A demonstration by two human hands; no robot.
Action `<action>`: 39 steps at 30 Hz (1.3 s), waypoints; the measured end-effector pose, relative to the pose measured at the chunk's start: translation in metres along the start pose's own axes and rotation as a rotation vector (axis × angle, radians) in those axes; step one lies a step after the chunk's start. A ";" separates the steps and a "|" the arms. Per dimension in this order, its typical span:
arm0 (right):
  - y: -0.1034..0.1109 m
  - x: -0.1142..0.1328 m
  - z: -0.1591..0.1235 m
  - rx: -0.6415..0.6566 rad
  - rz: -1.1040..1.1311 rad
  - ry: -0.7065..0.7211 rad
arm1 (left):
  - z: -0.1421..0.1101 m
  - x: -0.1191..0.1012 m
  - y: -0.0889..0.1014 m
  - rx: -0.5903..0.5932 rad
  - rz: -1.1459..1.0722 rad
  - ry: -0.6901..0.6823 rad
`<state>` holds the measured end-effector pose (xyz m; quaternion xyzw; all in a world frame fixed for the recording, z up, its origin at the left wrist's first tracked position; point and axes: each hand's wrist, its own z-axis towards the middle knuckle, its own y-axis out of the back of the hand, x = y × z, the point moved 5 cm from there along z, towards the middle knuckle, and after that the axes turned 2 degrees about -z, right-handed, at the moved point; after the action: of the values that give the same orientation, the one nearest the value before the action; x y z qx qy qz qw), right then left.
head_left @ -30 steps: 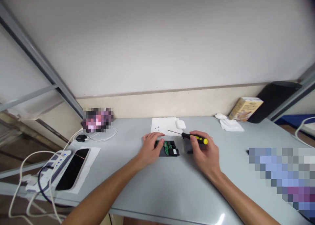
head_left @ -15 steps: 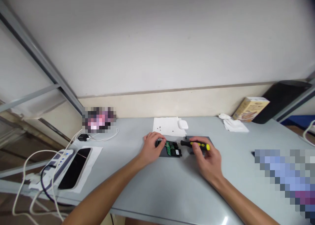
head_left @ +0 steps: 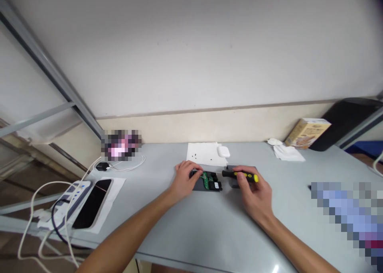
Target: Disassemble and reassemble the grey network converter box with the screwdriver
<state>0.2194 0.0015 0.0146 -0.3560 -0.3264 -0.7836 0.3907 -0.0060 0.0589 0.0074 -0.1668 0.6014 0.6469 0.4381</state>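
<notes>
Touching an opened dark electronic device (head_left: 200, 186) with a green circuit board (head_left: 206, 179), lying flat on the grey desk (head_left: 191, 229), with the left hand (head_left: 189, 179); curling its fingers over the device's left end, unable to tell whether pinching anything. Gripping a black-and-yellow screwdriver (head_left: 240, 175) in the right hand (head_left: 257, 191), pointing its thin shaft leftward at the board, contact unclear, above a dark grey panel (head_left: 235, 182). Working in front of a white paper sheet (head_left: 201, 147) bearing small dark bits (head_left: 195, 155) and a white earbud case (head_left: 223, 151). Sharing the desk with a smartphone (head_left: 93, 203) at left and a yellow carton (head_left: 308, 133) at right.
</notes>
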 end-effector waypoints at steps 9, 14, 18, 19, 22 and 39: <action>0.001 0.002 -0.001 -0.015 0.028 0.009 | -0.001 0.001 0.002 -0.006 0.017 0.008; 0.000 0.002 0.001 -0.013 0.076 -0.048 | -0.001 0.001 0.001 -0.003 0.008 0.002; 0.001 0.001 0.003 -0.037 0.125 -0.112 | 0.000 0.002 0.001 -0.009 0.005 0.010; 0.001 0.000 0.003 -0.041 0.135 -0.130 | 0.000 0.002 0.002 -0.011 0.006 0.009; 0.001 -0.003 0.003 -0.053 0.162 -0.175 | 0.000 0.002 0.002 -0.018 -0.001 0.004; 0.000 -0.005 0.005 -0.044 0.215 -0.244 | 0.001 -0.001 0.002 0.002 -0.010 0.000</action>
<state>0.2229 0.0077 0.0130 -0.4896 -0.3142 -0.6952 0.4221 -0.0068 0.0593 0.0101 -0.1695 0.6012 0.6442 0.4414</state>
